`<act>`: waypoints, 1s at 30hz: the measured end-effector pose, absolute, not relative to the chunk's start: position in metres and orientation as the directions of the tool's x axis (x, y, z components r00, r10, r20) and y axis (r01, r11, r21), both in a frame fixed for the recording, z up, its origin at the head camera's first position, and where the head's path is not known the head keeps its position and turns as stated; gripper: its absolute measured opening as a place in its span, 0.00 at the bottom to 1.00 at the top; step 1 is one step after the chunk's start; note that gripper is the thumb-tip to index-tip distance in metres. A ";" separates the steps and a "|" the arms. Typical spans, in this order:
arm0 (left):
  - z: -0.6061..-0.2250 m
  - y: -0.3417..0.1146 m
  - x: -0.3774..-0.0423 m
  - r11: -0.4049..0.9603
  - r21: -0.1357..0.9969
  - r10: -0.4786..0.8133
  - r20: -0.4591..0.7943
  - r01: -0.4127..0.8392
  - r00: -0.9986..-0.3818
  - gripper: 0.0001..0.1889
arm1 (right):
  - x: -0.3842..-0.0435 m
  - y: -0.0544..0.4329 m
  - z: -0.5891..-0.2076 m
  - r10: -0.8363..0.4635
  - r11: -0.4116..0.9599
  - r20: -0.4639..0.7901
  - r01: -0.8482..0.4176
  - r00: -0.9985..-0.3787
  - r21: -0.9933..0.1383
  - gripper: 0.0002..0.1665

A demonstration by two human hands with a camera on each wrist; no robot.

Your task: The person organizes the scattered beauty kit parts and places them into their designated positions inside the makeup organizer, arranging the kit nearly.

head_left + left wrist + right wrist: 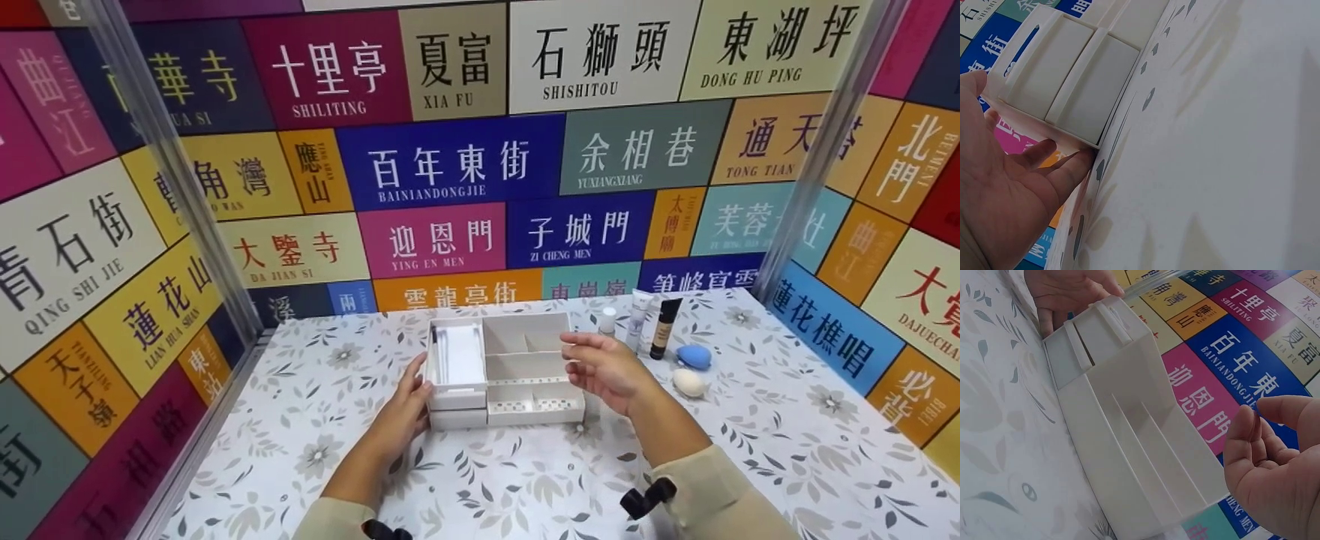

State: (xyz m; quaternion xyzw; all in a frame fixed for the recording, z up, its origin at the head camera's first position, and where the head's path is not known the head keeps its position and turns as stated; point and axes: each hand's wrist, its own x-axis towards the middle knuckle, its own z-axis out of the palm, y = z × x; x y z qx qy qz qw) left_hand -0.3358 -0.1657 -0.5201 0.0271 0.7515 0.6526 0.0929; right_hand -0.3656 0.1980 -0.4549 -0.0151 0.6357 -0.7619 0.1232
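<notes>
A white desktop organizer [538, 417] with compartments and two small drawers [1092, 90] stands on the table. My left hand [403, 412] touches its left side, with the fingers against the side wall and the thumb near the front corner. Beside the right side is my right hand [611, 375], raised, its fingers loosely bent and holding nothing. In the right wrist view a gap shows between this hand [1278, 467] and the organizer. White items and a thin dark-tipped stick [435, 335] lie in the top left compartment; the others in view look bare.
Right of the organizer stand a small white-capped bottle [607, 321], a pale tube [638, 322] and a black-capped beige tube [664, 330]. A blue makeup sponge [694, 356] and a cream one [688, 383] lie nearby. Printed panels [450, 165] enclose the flower-patterned table [262, 450].
</notes>
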 end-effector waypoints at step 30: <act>-0.518 -0.166 -0.335 0.158 0.985 0.174 -0.096 -0.068 -0.980 0.34 | -0.365 0.352 -0.474 0.045 -0.071 -0.236 0.233 -0.971 -0.970 0.19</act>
